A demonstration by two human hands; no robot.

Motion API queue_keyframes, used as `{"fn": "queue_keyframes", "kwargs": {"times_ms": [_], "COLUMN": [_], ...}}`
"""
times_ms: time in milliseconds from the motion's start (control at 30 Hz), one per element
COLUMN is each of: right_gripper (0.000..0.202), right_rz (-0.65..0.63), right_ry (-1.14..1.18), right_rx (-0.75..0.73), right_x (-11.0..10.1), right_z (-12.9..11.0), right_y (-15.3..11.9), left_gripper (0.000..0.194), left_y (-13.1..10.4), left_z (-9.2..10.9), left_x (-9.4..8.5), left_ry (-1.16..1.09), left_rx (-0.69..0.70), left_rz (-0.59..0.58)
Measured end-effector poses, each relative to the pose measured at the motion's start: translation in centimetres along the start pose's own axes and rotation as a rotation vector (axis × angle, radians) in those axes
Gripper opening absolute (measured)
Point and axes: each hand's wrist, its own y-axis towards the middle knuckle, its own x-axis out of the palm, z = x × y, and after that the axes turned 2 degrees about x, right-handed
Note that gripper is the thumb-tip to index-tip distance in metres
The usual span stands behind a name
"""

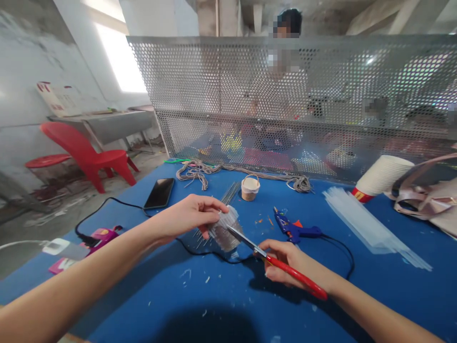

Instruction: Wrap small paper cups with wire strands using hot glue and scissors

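Observation:
My left hand (200,214) pinches a small translucent, ribbed piece (226,233) near the middle of the blue table. Red-handled scissors (293,274) are gripped in my right hand (285,262), and their blade tips lie at the upper part of that piece. Thin grey sticks (230,193) lie just behind my left hand, partly hidden by it. Beyond them stands a small cup with a handle (250,188). A blue glue gun (294,228) rests behind my right hand.
Translucent strips (371,228), stacked paper cups (385,176) and a pink bag (432,195) are at right. Grey cord (250,170) runs below a perforated screen (228,95). A phone (159,193), power strip (100,237) and black cable are at left. People sit beyond the screen.

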Motion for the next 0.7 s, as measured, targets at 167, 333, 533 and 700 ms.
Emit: {"fn": "queue_keyframes", "kwargs": {"times_ms": [167,333,533,700], "right_gripper": [0.049,0.044,0.044,0.045], "right_rz": [-0.017,-0.007,-0.004,0.024], "right_ry": [-0.014,-0.027,0.006,0.006], "right_rx": [-0.021,-0.040,-0.064,-0.057], "right_x": [-0.16,-0.17,-0.02,0.26], "right_z": [-0.07,0.33,0.85,0.82], "right_y": [-0.09,0.00,0.35,0.44], "left_gripper": [0.021,0.021,0.020,0.018], "left_y": [0.07,0.13,0.19,0.14], "left_z": [-0.05,-0.25,-0.32,-0.51], "left_x": [0.04,0.16,0.42,0.50], "left_ry": [0.055,0.059,0.047,0.046], "left_rx": [0.027,0.048,0.053,0.075], "left_rz": [-0.017,0.004,0.001,0.012]}}
